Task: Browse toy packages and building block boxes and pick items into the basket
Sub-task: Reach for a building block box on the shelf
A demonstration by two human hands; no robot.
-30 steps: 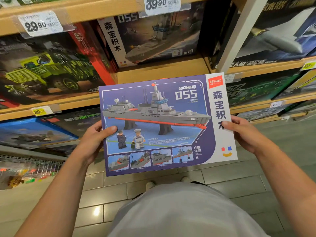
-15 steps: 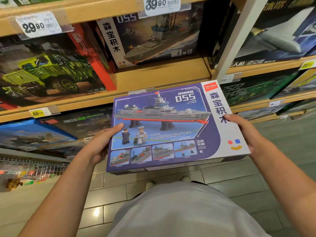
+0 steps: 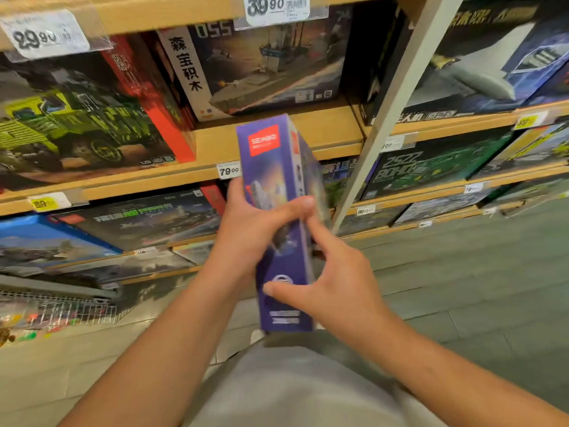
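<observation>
Standing on end in front of the shelves, the purple building block box (image 3: 278, 223) shows its narrow side panel, with a red SEMBO label near the top, a blurred grey ship picture in the middle and small white print near the bottom. Its broad printed face is turned to the right and seen only at a steep angle. The box is held in the air above the tiled floor (image 3: 462, 288), its upper end level with the wooden shelf edge (image 3: 184, 177) that carries a 79.00 price tag (image 3: 228, 171).

The left hand (image 3: 249, 232) grips the box from the left at mid-height, with the thumb laid across the narrow panel and its tip reaching the right edge. The right hand (image 3: 332, 288) meets the box from the right and lower down: its thumb presses on the lower part of the narrow panel, while the forefinger stretches up along the broad face. The other right fingers are hidden behind the box.

Behind, on the far shelf, stands a darker 055 warship box (image 3: 261, 66), and to its left a green truck box (image 3: 77, 118).
</observation>
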